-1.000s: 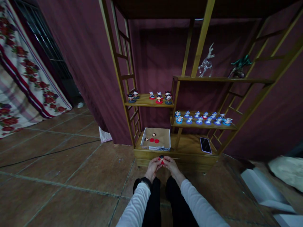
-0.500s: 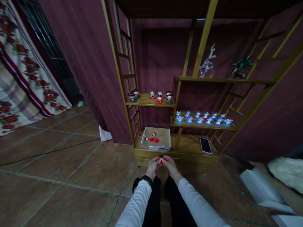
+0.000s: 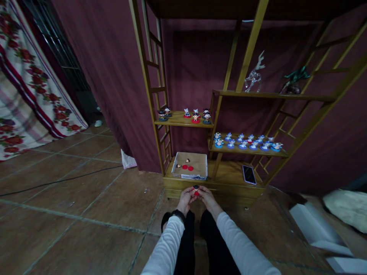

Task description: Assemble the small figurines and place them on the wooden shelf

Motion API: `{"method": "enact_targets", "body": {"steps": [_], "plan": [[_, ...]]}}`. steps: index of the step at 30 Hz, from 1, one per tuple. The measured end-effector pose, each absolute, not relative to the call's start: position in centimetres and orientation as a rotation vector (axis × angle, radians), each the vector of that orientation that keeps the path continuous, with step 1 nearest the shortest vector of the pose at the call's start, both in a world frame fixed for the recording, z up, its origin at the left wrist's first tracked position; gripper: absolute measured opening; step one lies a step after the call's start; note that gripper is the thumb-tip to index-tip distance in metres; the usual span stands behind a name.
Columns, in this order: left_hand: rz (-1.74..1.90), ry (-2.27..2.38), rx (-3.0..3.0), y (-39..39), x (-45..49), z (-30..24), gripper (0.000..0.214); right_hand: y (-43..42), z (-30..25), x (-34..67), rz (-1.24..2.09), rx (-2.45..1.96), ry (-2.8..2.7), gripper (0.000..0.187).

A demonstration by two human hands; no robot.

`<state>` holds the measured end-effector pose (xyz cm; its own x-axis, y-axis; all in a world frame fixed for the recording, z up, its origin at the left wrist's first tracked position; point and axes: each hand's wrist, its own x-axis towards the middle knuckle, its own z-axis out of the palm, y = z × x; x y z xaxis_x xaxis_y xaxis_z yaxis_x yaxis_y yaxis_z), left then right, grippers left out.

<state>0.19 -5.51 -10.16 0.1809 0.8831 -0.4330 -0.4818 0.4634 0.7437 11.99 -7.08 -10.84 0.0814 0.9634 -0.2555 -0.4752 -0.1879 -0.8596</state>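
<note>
Between my fingertips is a small figurine (image 3: 196,190) with a dark head and a red lower part. My left hand (image 3: 185,199) pinches it from one side and my right hand (image 3: 207,199) from the other, just in front of the shelf unit. Beyond them an open cardboard box (image 3: 200,159) stands on the bottom shelf. Inside it lie two red discs (image 3: 190,168) and two small figurine parts (image 3: 187,160). My fingers partly cover the held figurine, so its base is hard to make out.
Several dark and red figurines (image 3: 195,117) stand on the upper left shelf, and several blue ones (image 3: 243,144) on the right shelf. A phone (image 3: 249,174) lies on the bottom shelf. A glass deer (image 3: 254,74) stands higher up. White boxes (image 3: 318,225) are on the floor at right.
The view has shifted slightly. Both hands stay on the figurine, which shows a little more upright between my fingers now. The box and shelf figurines remain in place.
</note>
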Motion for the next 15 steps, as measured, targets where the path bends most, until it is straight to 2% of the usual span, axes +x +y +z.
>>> {"method": "enact_targets", "body": {"steps": [15], "plan": [[1.043,1.018,0.463,-4.87,0.69,-10.88,0.018,-6.6,-11.0,11.99,1.443,-1.045,-0.634,0.029]]}}
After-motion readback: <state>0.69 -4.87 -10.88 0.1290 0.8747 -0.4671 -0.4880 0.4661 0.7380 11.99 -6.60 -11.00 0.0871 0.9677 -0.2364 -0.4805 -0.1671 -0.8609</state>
